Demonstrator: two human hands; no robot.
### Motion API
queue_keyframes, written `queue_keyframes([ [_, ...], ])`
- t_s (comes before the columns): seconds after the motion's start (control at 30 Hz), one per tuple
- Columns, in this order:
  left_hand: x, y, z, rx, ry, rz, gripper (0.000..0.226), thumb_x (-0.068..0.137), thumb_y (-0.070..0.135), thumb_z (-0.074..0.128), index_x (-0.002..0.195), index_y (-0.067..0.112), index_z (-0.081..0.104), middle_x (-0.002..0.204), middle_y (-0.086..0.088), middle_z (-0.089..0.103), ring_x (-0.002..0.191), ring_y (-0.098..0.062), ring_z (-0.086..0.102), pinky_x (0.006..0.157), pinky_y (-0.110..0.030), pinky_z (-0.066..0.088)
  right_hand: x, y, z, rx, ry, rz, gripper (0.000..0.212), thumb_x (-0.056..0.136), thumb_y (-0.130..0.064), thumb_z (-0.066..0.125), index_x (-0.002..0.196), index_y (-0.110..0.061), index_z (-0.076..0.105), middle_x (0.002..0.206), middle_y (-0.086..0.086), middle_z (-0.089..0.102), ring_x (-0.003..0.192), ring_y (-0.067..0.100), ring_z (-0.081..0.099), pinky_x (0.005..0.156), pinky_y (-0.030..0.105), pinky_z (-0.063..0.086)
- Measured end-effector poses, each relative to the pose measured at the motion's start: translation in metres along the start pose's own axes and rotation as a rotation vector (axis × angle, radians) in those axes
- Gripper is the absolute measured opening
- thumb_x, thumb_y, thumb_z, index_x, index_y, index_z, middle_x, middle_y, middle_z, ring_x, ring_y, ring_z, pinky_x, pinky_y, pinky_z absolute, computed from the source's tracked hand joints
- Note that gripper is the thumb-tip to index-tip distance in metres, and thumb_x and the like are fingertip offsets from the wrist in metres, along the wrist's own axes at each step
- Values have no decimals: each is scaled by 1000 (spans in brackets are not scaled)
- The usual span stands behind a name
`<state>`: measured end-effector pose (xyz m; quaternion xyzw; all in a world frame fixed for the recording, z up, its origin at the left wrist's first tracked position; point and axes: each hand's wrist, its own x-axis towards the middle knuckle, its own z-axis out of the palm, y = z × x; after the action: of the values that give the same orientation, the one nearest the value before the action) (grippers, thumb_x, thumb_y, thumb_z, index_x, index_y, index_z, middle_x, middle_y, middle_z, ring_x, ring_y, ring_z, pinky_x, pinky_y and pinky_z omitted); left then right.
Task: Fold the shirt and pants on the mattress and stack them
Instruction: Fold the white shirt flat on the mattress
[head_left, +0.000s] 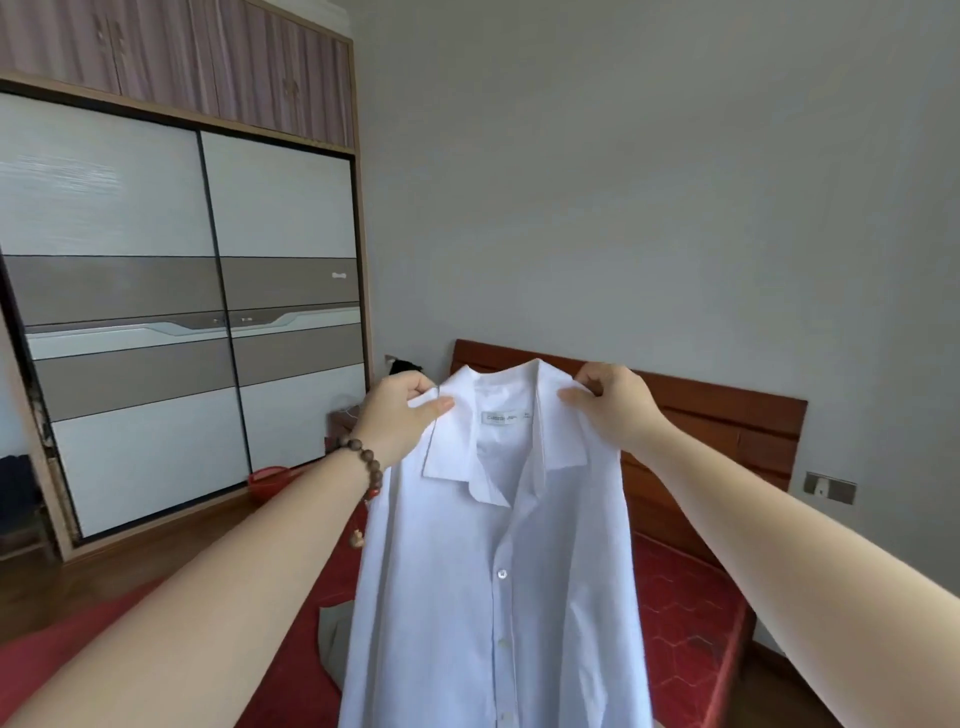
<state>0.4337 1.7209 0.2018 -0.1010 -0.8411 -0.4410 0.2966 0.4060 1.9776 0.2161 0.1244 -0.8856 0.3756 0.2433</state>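
**Shirt held up, nothing folded yet**

Forearms reach out from the near edge at 7 and 5 o'clock, a bead bracelet (365, 470) on the left wrist. Between them the white shirt (498, 571) hangs in the air, buttoned front toward the person, collar up. The left hand (400, 415) pinches the left shoulder beside the collar, thumb over the cloth; the right hand (613, 402) pinches the right shoulder likewise. Below, at 7 o'clock, a beige scrap that may be the pants (332, 639) lies on the red mattress (685, 613). Beyond stands the wooden headboard (727, 415), and at 10 o'clock the wardrobe (182, 312). By my reckoning all folding and stacking remain.
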Motion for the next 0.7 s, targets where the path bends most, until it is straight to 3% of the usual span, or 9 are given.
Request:
queue_keyframes([
  [0.1,-2,13,11,3,136,-27,13,84,12,68,75,5,62,67,0,55,59,-10,46,54,-24,33,-5,-8,14,27,174,47,22,84,-16,58,65,-15,48,58,-4,48,54,14,43,48,26,32],
  [0.2,-6,29,25,29,252,10,20,84,8,62,65,12,55,60,2,52,58,-13,45,54,-26,27,-13,-27,27,206,276,25,24,86,-15,61,67,-18,46,60,-7,50,53,7,44,47,14,34],
  [0.3,-10,42,39,-7,237,66,31,88,9,57,61,20,46,51,8,45,48,-7,40,46,-21,26,-23,-51,38,416,151,-34,18,89,-19,62,76,-15,52,53,-7,50,41,3,41,40,11,31],
  [0.43,-13,49,46,-224,100,115,18,96,12,51,79,10,58,59,1,51,49,-2,39,48,-14,30,-34,-67,38,604,-8,-70,14,95,-19,56,85,-10,50,49,-4,44,36,3,36,36,15,31],
  [0.53,-16,44,43,-403,-35,114,11,96,23,55,93,15,61,79,-2,62,68,-5,53,65,-15,41,-36,-69,28,685,-96,-49,14,100,-17,48,93,-5,53,62,4,56,51,12,53,48,22,45],
  [0.6,-20,41,45,-498,-187,61,22,86,31,68,104,21,60,95,1,69,88,-8,65,78,-20,50,-35,-67,23,744,-177,-9,20,102,-13,40,99,-2,57,78,12,65,70,21,63,64,32,54],
  [0.7,-20,37,48,-465,-217,77,30,83,13,73,107,21,58,105,0,67,104,-11,62,89,-24,51,-34,-62,15,778,-287,-2,29,103,-10,38,104,6,62,94,22,69,88,30,67,85,39,54],
])
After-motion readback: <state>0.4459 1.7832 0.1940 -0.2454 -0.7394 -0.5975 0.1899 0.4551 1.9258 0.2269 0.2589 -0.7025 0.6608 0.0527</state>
